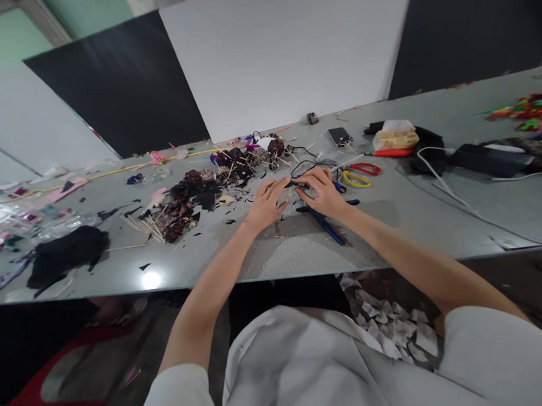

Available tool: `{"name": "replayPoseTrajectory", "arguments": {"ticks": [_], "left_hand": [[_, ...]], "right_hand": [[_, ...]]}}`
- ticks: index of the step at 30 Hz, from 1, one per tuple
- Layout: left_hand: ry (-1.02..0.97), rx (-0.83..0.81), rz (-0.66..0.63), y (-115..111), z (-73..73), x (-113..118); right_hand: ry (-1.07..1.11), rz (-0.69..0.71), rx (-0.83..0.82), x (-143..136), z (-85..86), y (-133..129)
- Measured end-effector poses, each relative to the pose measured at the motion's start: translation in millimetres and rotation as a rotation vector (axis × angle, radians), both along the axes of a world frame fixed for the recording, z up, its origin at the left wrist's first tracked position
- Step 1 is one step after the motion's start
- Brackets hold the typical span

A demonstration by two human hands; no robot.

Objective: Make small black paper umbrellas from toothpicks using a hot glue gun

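Both hands meet over the grey table point(277, 258). My left hand point(267, 204) is closed, its thumb and index finger pinching one end of a small dark piece point(294, 183). On the other end of that piece, my right hand point(320, 192) closes its fingertips. The piece is too small to name. Blue-handled pliers point(327, 226) lie just below my right hand. Yellow-handled scissors point(357, 179) and a red-handled tool point(365, 168) rest to its right. Left of my left hand spreads a heap of dark pieces with wooden sticks point(179, 209).
A black cloth point(69, 255) and clear plastic packets point(63, 222) lie at the left. Behind are a phone point(339, 136) and a tissue pack point(397, 138). A white cable point(463, 205) crosses the right side. At lower left, a person is partly visible.
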State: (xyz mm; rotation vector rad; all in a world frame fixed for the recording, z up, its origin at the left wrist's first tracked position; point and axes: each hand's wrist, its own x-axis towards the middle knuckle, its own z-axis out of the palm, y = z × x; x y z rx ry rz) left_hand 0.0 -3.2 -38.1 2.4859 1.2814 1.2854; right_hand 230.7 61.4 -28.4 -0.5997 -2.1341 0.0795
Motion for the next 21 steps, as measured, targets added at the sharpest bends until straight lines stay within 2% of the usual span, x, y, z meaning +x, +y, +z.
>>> {"name": "replayPoseTrajectory", "arguments": {"ticks": [6, 12, 16, 21], "left_hand": [[-0.034, -0.008, -0.027, -1, 2.1, 1], [-0.024, 0.001, -0.015, 0, 0.5, 0], [-0.096, -0.018, -0.016, -1, 1.8, 2], [-0.098, 0.054, -0.012, 3, -2.0, -1]], "right_hand": [[-0.035, 0.012, 0.02, 0, -2.4, 1], [0.019, 0.016, 0.007, 3, 3.9, -4], [0.102, -0.101, -0.019, 8, 5.0, 3], [0.188, -0.252, -0.151, 20, 2.1, 25]]}}
